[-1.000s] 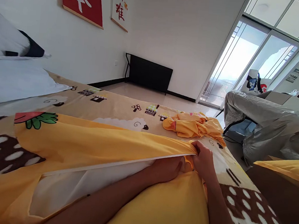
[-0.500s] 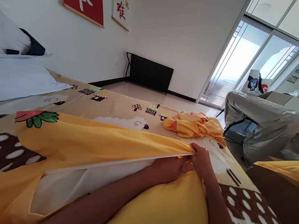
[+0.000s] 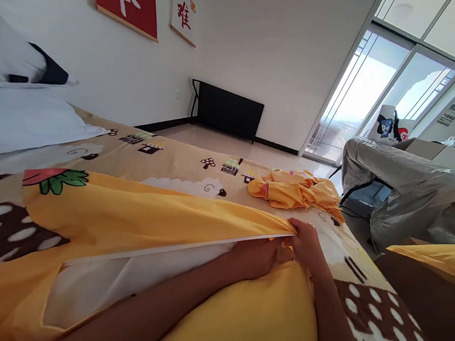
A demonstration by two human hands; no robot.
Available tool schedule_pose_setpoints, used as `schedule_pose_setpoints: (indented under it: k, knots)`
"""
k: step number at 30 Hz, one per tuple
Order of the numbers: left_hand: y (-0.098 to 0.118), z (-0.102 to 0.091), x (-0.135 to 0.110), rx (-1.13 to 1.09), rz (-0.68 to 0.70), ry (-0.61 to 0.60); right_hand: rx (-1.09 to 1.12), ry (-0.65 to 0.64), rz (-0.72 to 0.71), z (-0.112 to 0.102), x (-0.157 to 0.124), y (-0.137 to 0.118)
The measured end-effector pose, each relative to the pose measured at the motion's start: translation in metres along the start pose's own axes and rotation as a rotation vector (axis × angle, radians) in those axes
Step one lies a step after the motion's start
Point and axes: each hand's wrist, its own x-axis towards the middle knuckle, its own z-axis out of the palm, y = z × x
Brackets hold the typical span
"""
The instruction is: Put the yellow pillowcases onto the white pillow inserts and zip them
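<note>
A yellow pillowcase (image 3: 156,212) with a strawberry print at one corner lies stretched over the bed, its white-edged side gaping and the pale inside showing. My right hand (image 3: 304,240) is closed on the far end of that edge and pulls it taut. My left hand (image 3: 258,255) reaches through the gap, its fingers closed at the corner of a plump yellow pillow (image 3: 254,316). Its fingertips are partly hidden behind the right hand and the cloth. The pillow sits low in front of me, between my forearms.
The bed is spread with a patterned blanket (image 3: 180,164). On its far side lies a crumpled yellow cloth (image 3: 301,190). White bedding (image 3: 28,121) is at left. Plastic-covered furniture (image 3: 413,181) stands at right, near another yellow item (image 3: 438,258). A black folded table (image 3: 228,109) leans against the wall.
Hardly anything differs. The pillowcase's open edge near my left forearm has shifted very slightly left; both hands keep their places and grip.
</note>
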Motion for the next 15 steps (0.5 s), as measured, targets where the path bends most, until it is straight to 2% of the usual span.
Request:
schedule_pose_setpoints:
  k: [6,12,15]
  knots:
    - [0.002,-0.007,0.000,-0.127,-0.044,-0.003,0.053,0.004,-0.030,-0.001,-0.001,-0.003]
    - [-0.006,-0.007,-0.002,-0.311,-0.231,-0.060,-0.015,0.051,-0.032,0.003,0.000,0.000]
    - [-0.010,-0.006,-0.002,-0.426,-0.226,-0.049,-0.016,0.050,-0.031,0.004,0.000,0.003]
